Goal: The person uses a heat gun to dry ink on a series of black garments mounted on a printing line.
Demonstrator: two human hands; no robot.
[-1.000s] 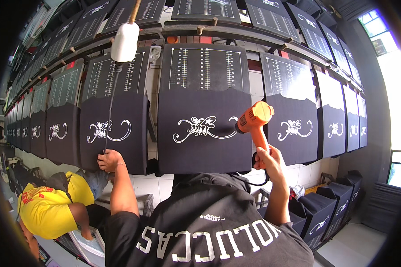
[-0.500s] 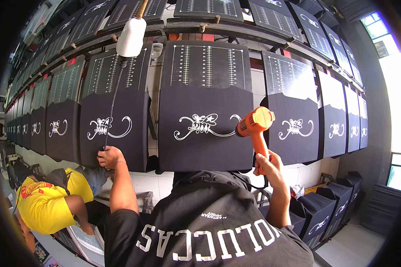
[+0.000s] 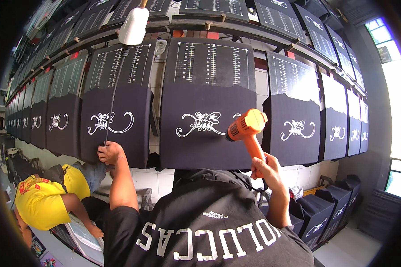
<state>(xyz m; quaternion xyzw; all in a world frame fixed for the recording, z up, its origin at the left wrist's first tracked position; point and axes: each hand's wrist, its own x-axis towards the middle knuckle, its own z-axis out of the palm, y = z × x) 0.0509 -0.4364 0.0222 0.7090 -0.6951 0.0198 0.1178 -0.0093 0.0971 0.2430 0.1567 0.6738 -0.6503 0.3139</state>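
Note:
My right hand (image 3: 267, 170) is closed around the handle of an orange heat gun (image 3: 250, 126). Its dark nozzle points left, just in front of the white insect-like print (image 3: 202, 123) on the black fabric piece (image 3: 207, 153) in the middle, and the gun hides the print's right end. On the left, my left hand (image 3: 111, 153) pinches a thin dark cord (image 3: 114, 95). That cord runs up to a white block-shaped holder (image 3: 134, 26) hanging above the boards. Behind this hand lies another printed black fabric piece (image 3: 133, 153).
Dark boards with ruler-like markings (image 3: 211, 62) stand in curved rows, most dressed in printed black fabric. Lower left, a person in a yellow shirt (image 3: 47, 196) bends over a pale frame (image 3: 87, 242). More covered boards (image 3: 316, 213) stand lower right, near a bright window (image 3: 387, 49).
The heat gun has swung a little left and down along the middle print, its nozzle tilting lower. My left hand has risen slightly with the cord. The person in yellow has shifted a little.

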